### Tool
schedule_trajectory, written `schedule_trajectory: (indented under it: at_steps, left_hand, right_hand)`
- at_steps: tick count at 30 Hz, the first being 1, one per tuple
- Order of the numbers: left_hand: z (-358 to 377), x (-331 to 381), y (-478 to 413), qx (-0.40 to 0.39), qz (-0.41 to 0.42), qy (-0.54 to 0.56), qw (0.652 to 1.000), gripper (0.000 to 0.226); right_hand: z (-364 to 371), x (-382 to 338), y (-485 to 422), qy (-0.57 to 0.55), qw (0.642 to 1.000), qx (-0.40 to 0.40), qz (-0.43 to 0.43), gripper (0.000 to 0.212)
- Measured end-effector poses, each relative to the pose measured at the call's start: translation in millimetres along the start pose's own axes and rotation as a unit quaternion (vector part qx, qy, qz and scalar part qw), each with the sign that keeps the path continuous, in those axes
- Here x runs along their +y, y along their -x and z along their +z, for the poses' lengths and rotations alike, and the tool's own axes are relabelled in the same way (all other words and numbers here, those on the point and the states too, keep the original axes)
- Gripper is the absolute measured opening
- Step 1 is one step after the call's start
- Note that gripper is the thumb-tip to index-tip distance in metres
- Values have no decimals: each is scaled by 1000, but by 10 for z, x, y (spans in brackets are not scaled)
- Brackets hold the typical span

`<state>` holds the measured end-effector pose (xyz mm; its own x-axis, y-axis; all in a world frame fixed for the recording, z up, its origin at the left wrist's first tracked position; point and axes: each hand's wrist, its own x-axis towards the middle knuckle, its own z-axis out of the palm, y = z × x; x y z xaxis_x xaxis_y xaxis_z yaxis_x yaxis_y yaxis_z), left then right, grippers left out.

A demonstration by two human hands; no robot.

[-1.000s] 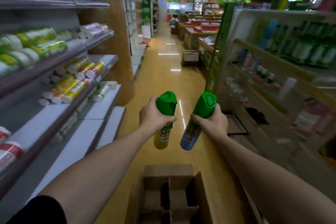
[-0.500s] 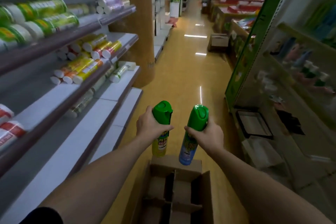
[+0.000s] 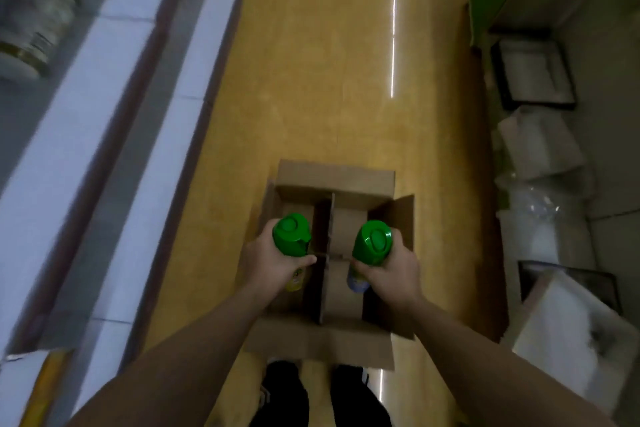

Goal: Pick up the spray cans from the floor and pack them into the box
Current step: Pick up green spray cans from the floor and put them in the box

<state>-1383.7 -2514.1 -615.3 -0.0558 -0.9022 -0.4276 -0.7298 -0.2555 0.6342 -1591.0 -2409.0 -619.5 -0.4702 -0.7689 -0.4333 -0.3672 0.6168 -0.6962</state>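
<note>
An open cardboard box (image 3: 332, 172) with card dividers stands on the yellow floor just ahead of my feet. My left hand (image 3: 268, 262) grips a yellow-bodied spray can with a green cap (image 3: 291, 234) over the box's left compartments. My right hand (image 3: 393, 270) grips a blue-bodied spray can with a green cap (image 3: 372, 242) over the right compartments. Both cans are upright, seen from above, their lower ends down between the dividers. The compartments that show look bare.
White shelf boards (image 3: 114, 107) run along the left, with cans lying on an upper shelf (image 3: 34, 10). Along the right a shelf unit holds white bags (image 3: 540, 146), dark trays (image 3: 530, 73) and a white block (image 3: 575, 333). My shoes (image 3: 322, 392) stand behind the box.
My head has tipped down from the aisle to the box. Both hands have lowered their cans from in front of me down over the box's compartments.
</note>
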Motion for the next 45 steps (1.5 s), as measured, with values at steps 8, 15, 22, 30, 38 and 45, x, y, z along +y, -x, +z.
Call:
schedule_trajectory:
  at_steps: [8,15,22,30,38,45]
  left_hand:
    - [1362,-1525,-653,-10,-32,-17,999,98]
    - [2145,-2225,-1121,0,-35,-12,999,97]
    - [2458,-2408,-1294,-8,-13,-4,1000,98]
    - [2601,-2413,-1284,-3,14,5,1000,86]
    - [2602,-2393,-1254,-34,31,-17,999,82]
    - [2234,-2086,-1058,-129,24,-79,988,113]
  right_hand:
    - [1347,1572,-660,-24,997,13,76,73]
    - [2109,2327,-1043,2,998,57,40,68]
    - [2450,2548,-1245,-15,997,74,31,67]
    - [2547,2479,-1279,-31,997,71,12,67]
    - [2556,2504,-1220,-11,996,61,56,71]
    - [2310,2187,-1002,48,994,59,77,80]
